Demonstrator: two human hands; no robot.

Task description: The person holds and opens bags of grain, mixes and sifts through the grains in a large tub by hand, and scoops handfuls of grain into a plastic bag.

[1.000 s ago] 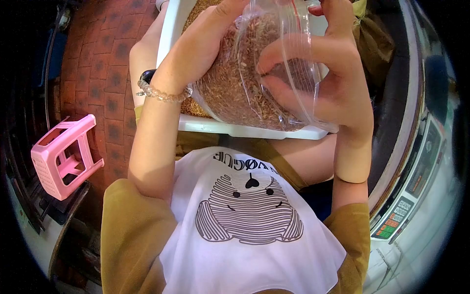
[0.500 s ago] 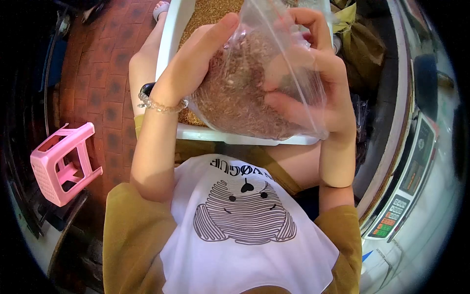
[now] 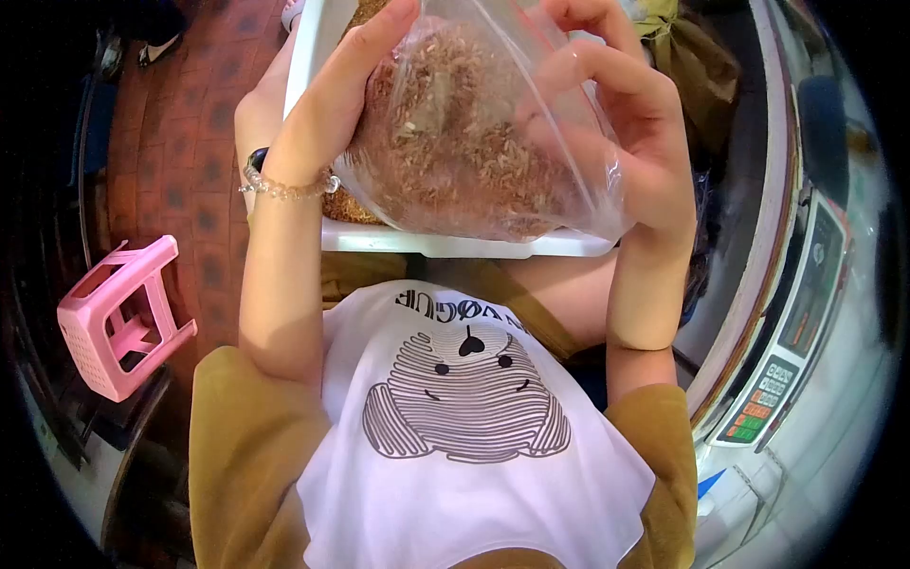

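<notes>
A clear plastic zip bag (image 3: 445,142) full of brown, shredded-looking dried bits hangs tilted over the near end of a white tub (image 3: 464,247). On its left side my left hand (image 3: 346,90) is closed around the plastic, thumb pointing up; its other fingers are mostly hidden behind the bag. My right hand (image 3: 649,142) grips the right edge with curled fingers. Some of those fingertips show through the plastic, and I cannot tell whether they are inside or behind it. The bag's top runs out of view.
Golden-brown grains (image 3: 351,207) lie in the tub between my legs. A pink plastic stool (image 3: 118,318) is on its side at the left, by the red tiled floor (image 3: 194,180). At right, a digital scale (image 3: 782,351) rests on a pale counter. Behind my right hand stands a brown sack (image 3: 697,81).
Both hands and the bag have shifted slightly up and left in view. The bag's contents show more openly, and a person's shoe has appeared at the top left.
</notes>
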